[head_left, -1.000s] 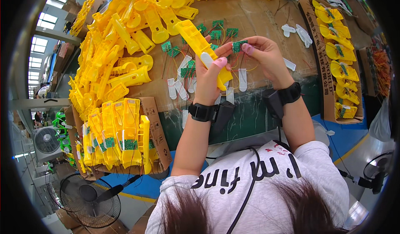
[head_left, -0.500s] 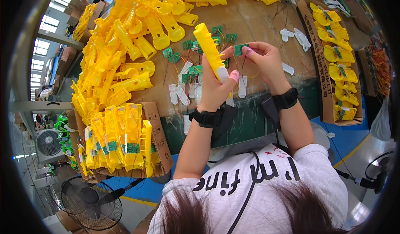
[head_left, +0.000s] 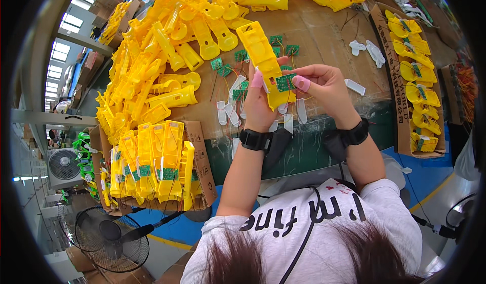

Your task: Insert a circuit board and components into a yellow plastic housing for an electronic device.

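Observation:
My left hand is closed round a yellow plastic housing, its inner side facing up and its long end tilted away to the left. Between the thumb and fingers of my right hand is a small green circuit board, held against the lower part of the housing. Whether the board sits inside the housing I cannot tell. Both thumbs have pink coverings on their tips. On the table past my hands lie several loose green boards with thin wires, and white plastic strips lie around my left hand.
A large heap of yellow housings covers the left and far table. Cardboard boxes hold housings with boards at near left and at right. White plastic parts lie at the right. A black fan stands at lower left.
The housing has been turned from its edge so its inside faces up. My right hand has brought the green board from beside the housing onto its lower part.

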### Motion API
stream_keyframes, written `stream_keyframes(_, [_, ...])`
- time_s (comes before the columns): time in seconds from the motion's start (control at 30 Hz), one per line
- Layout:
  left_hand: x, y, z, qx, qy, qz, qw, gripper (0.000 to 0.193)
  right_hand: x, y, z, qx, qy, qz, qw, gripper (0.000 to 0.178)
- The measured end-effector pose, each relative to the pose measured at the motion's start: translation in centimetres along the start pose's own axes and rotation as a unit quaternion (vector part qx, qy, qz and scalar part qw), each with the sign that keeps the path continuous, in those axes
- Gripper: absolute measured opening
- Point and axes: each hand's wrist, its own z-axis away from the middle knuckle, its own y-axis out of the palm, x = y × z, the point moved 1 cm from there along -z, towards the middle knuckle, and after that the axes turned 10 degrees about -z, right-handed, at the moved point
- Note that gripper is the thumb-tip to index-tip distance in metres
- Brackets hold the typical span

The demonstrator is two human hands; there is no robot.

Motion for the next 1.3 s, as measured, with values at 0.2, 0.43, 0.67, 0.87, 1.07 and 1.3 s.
stream_keyframes(0.2, [0.40, -0.27, -0.05, 0.019, -0.032, 0.019, 0.999, 0.043, -0.55, 0.78, 0.32, -0.013, -0.010, 0.053, 0.998, 0.020])
stream_keyframes(0.43, [0.50, 0.05, 0.06, 0.023, -0.021, -0.031, 0.999, 0.040, -0.78, 0.50, 0.18, -0.008, -0.031, 0.010, 0.999, 0.019])
stream_keyframes(0.67, [0.42, -0.42, 0.07, 0.032, -0.019, -0.031, 0.999, 0.038, -0.75, 0.65, 0.34, -0.008, 0.009, 0.048, 0.999, 0.016])
stream_keyframes(0.87, [0.40, -0.23, -0.05, 0.012, -0.038, -0.046, 0.998, 0.038, -0.78, 0.90, 0.44, -0.023, -0.015, 0.060, 0.998, 0.015])
stream_keyframes(1.07, [0.67, -0.60, -0.41, 0.005, -0.017, -0.142, 0.990, 0.038, -0.72, 1.07, 0.72, -0.034, -0.047, 0.126, 0.990, 0.016])
stream_keyframes(1.3, [0.73, -0.51, -0.16, 0.021, -0.075, -0.065, 0.995, 0.040, -0.95, 1.00, 0.54, -0.042, -0.060, 0.053, 0.996, 0.016])
